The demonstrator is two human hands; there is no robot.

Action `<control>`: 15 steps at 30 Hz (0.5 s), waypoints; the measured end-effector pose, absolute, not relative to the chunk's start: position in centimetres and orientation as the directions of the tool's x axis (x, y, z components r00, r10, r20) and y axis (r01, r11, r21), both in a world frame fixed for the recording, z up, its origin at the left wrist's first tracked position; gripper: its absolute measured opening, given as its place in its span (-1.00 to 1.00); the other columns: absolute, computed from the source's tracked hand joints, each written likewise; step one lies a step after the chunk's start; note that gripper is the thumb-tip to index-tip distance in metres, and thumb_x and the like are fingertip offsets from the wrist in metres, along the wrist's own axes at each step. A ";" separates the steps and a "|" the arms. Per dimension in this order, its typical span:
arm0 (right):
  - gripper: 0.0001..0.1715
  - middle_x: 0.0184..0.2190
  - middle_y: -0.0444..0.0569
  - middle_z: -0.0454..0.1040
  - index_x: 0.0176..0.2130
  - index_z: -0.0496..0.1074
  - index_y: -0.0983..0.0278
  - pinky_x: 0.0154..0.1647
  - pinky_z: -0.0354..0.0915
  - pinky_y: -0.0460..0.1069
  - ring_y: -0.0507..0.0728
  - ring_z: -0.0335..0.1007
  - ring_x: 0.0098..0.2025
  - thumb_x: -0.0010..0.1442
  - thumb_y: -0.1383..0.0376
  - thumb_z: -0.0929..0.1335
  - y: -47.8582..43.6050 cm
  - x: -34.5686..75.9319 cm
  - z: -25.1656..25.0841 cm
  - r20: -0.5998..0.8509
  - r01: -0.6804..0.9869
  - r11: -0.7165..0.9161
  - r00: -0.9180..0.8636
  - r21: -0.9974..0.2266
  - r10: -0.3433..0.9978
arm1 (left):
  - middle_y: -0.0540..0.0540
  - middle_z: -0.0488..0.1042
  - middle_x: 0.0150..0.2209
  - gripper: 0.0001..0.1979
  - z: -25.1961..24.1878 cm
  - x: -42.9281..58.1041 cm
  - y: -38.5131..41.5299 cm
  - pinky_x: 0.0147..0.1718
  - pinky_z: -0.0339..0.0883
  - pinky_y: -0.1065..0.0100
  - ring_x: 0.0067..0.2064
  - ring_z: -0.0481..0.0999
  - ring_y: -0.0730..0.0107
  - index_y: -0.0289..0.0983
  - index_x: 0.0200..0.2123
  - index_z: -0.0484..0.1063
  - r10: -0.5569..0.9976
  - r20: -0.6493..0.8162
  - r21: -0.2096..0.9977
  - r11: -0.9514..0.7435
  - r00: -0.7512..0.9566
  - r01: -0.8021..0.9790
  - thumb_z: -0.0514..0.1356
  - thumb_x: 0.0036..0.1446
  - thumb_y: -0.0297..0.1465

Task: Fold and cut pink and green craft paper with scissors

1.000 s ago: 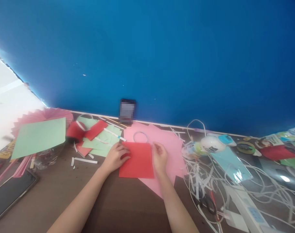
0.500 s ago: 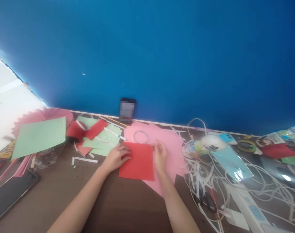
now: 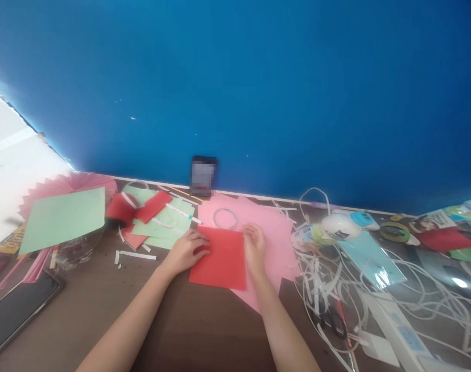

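A red paper sheet point(image 3: 221, 260) lies flat on the brown table, partly over pink paper sheets point(image 3: 274, 232). My left hand point(image 3: 186, 249) rests on the sheet's left edge, fingers curled and pressing it down. My right hand point(image 3: 254, 246) sits at the sheet's right upper corner, its fingers bent together at the edge as if pinching it. A thin wire ring point(image 3: 225, 218) lies on the pink paper just beyond the red sheet.
Green paper point(image 3: 62, 218), red scraps point(image 3: 152, 206) and a pink fan point(image 3: 88, 182) lie at the left. A phone point(image 3: 16, 310) lies at the near left. White cables point(image 3: 336, 289), scissors point(image 3: 332, 320), a power strip point(image 3: 398, 330) and tape rolls point(image 3: 392, 232) crowd the right. A blue wall stands behind.
My right hand has shifted slightly along the red sheet's right upper corner. The left hand and the sheet have stayed almost still.
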State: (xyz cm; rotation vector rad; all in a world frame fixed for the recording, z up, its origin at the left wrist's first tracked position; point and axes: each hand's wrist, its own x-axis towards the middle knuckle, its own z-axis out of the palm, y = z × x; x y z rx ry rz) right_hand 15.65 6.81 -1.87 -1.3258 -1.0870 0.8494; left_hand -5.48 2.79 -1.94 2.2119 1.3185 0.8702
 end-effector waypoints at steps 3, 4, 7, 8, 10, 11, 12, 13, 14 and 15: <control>-0.73 -0.31 -0.01 0.43 -0.24 0.34 0.27 -0.21 0.27 0.05 0.11 0.35 -0.28 -0.04 0.33 0.31 6.9 15.7 -2.0 0.126 0.111 0.096 0.311 -0.989 0.942 | -0.06 0.47 -0.20 -0.85 -1.9 -5.5 2.8 -0.12 0.32 0.22 -0.11 0.36 0.30 -0.19 -0.27 0.46 0.887 0.298 0.632 -0.461 0.353 0.624 0.15 0.07 -0.36; -0.73 -0.31 -0.01 0.43 -0.24 0.34 0.27 -0.21 0.27 0.05 0.11 0.35 -0.29 -0.04 0.33 0.31 6.9 15.7 -2.0 0.128 0.113 0.098 0.311 -0.989 0.942 | -0.06 0.47 -0.20 -0.85 -1.9 -5.4 2.8 -0.10 0.31 0.21 -0.11 0.36 0.30 -0.19 -0.27 0.46 0.886 0.302 0.631 -0.463 0.352 0.622 0.15 0.07 -0.36; -0.73 -0.31 -0.01 0.43 -0.24 0.34 0.26 -0.21 0.27 0.05 0.11 0.35 -0.28 -0.04 0.33 0.30 6.9 15.7 -2.1 0.136 0.116 0.104 0.309 -0.988 0.941 | -0.05 0.47 -0.22 -0.87 -1.8 -5.4 2.9 -0.05 0.28 0.18 -0.11 0.36 0.31 -0.18 -0.29 0.46 0.878 0.323 0.631 -0.477 0.352 0.612 0.15 0.06 -0.38; -0.74 -0.31 -0.01 0.43 -0.24 0.34 0.26 -0.20 0.27 0.06 0.11 0.35 -0.27 -0.04 0.33 0.30 6.9 15.7 -2.1 0.137 0.117 0.106 0.310 -0.987 0.941 | -0.06 0.47 -0.22 -0.87 -1.8 -5.4 2.9 -0.04 0.27 0.17 -0.12 0.36 0.31 -0.19 -0.30 0.46 0.877 0.328 0.631 -0.481 0.352 0.609 0.15 0.06 -0.38; -0.74 -0.31 -0.01 0.43 -0.24 0.34 0.26 -0.19 0.27 0.06 0.12 0.35 -0.26 -0.03 0.31 0.30 6.9 15.7 -2.1 0.139 0.120 0.107 0.311 -0.987 0.940 | -0.06 0.47 -0.23 -0.87 -1.8 -5.4 2.9 -0.03 0.26 0.15 -0.12 0.36 0.30 -0.19 -0.30 0.46 0.874 0.333 0.630 -0.486 0.355 0.606 0.14 0.07 -0.39; -0.74 -0.31 -0.01 0.43 -0.25 0.34 0.26 -0.18 0.26 0.06 0.12 0.35 -0.26 -0.03 0.30 0.30 6.9 15.7 -2.1 0.139 0.121 0.106 0.313 -0.987 0.939 | -0.07 0.47 -0.23 -0.87 -1.9 -5.4 2.9 -0.03 0.26 0.14 -0.12 0.37 0.29 -0.19 -0.30 0.46 0.869 0.338 0.627 -0.495 0.362 0.602 0.14 0.07 -0.39; -0.74 -0.32 -0.01 0.43 -0.25 0.34 0.26 -0.17 0.26 0.07 0.12 0.35 -0.26 -0.03 0.30 0.31 6.9 15.6 -2.0 0.137 0.121 0.104 0.314 -0.987 0.940 | -0.08 0.46 -0.23 -0.87 -1.9 -5.3 2.9 -0.03 0.26 0.13 -0.12 0.37 0.29 -0.20 -0.30 0.46 0.861 0.348 0.621 -0.507 0.370 0.597 0.12 0.08 -0.40; -0.75 -0.32 -0.01 0.43 -0.25 0.34 0.26 -0.17 0.26 0.07 0.12 0.35 -0.26 -0.03 0.29 0.31 6.9 15.6 -2.0 0.134 0.120 0.100 0.314 -0.988 0.940 | -0.08 0.46 -0.23 -0.86 -1.8 -5.3 2.9 -0.04 0.26 0.13 -0.12 0.37 0.29 -0.20 -0.31 0.46 0.853 0.365 0.613 -0.522 0.372 0.594 0.11 0.09 -0.41; -0.75 -0.32 -0.01 0.43 -0.26 0.34 0.26 -0.16 0.26 0.08 0.12 0.35 -0.25 -0.03 0.29 0.31 6.9 15.6 -1.9 0.129 0.118 0.096 0.312 -0.988 0.941 | -0.09 0.45 -0.22 -0.85 -1.8 -5.3 2.9 -0.06 0.28 0.14 -0.12 0.37 0.29 -0.20 -0.31 0.46 0.847 0.391 0.600 -0.532 0.361 0.598 0.08 0.10 -0.43; -0.75 -0.32 -0.01 0.42 -0.26 0.34 0.26 -0.16 0.26 0.08 0.12 0.35 -0.25 -0.03 0.28 0.32 6.9 15.6 -1.8 0.124 0.113 0.093 0.310 -0.989 0.943 | -0.10 0.44 -0.21 -0.83 -1.8 -5.4 3.0 -0.08 0.29 0.15 -0.12 0.37 0.29 -0.20 -0.31 0.45 0.843 0.423 0.582 -0.533 0.331 0.614 0.06 0.10 -0.46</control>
